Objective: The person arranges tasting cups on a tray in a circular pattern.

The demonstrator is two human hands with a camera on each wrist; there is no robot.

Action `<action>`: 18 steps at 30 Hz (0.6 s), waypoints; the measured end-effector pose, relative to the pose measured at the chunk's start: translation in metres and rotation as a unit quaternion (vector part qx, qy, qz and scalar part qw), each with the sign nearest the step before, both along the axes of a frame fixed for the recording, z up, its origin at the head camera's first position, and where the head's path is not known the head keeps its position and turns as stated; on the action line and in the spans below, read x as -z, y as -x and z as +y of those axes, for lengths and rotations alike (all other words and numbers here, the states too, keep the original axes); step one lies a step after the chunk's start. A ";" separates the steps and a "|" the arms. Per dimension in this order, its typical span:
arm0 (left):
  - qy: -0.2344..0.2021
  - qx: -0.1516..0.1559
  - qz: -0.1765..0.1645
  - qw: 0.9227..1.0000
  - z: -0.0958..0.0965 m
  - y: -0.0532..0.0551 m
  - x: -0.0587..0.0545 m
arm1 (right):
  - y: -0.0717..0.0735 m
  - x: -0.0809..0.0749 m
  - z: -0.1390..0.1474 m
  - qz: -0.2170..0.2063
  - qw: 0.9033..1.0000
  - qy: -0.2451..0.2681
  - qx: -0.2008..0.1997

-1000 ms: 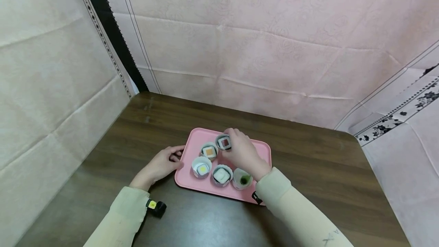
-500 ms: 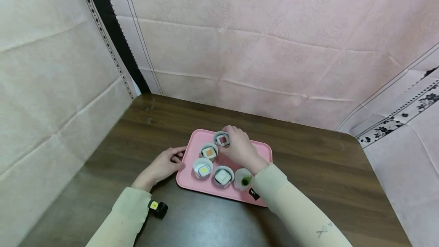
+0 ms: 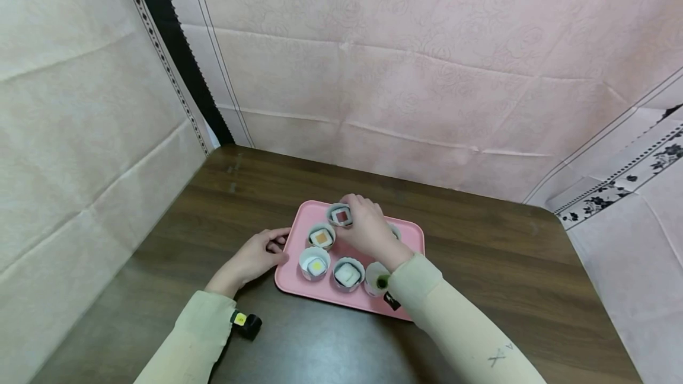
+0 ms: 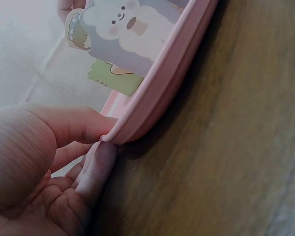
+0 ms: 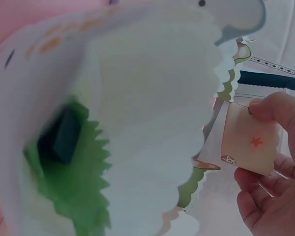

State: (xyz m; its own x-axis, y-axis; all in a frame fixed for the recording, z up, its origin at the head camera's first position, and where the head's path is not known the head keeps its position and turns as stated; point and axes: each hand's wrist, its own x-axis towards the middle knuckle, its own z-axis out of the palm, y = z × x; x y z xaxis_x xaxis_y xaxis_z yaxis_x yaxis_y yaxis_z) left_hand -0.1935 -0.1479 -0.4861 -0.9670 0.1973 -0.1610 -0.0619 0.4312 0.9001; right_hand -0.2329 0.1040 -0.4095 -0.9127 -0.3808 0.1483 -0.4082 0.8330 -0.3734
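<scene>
My left hand point(image 3: 251, 259) pinches the left rim of a pink tray point(image 3: 290, 282), as the left wrist view shows close up: the thumb and fingers point(image 4: 86, 123) meet at its edge. Over the tray's far left part, my right hand point(image 3: 368, 230) grips a small paper cup point(image 3: 332, 212). Inside it is a sushi-like piece, white with a dark red square. The right wrist view shows that cup point(image 5: 250, 140) as beige with an orange star. Just nearer stands a cup with an orange-centred piece point(image 3: 321, 238), close to the held one.
On the tray's near side stand a cup with a yellow-centred piece point(image 3: 317, 266), one with a white piece point(image 3: 347, 275), and one with a green leaf point(image 3: 383, 281), partly behind my right sleeve. Another cup point(image 3: 395, 230) peeks out behind my right hand. The brown table point(image 3: 512, 289) surrounds the tray.
My right hand has moved left and slightly away with the held cup. The cup with the orange-centred piece has shifted a little left. My left hand stays on the rim.
</scene>
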 end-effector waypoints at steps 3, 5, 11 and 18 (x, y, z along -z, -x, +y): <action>0.003 -0.002 -0.001 1.000 0.000 0.000 0.000 | 0.001 0.002 0.000 0.001 1.000 -0.004 0.000; 0.003 -0.002 -0.003 1.000 0.001 -0.001 -0.001 | 0.002 0.003 0.001 0.000 1.000 -0.008 0.000; 0.003 -0.002 -0.005 1.000 0.001 -0.001 -0.002 | 0.005 0.011 0.007 -0.002 0.999 -0.046 -0.010; 0.004 -0.002 -0.006 1.000 0.001 -0.001 -0.001 | 0.009 0.016 0.007 0.007 0.996 -0.087 -0.022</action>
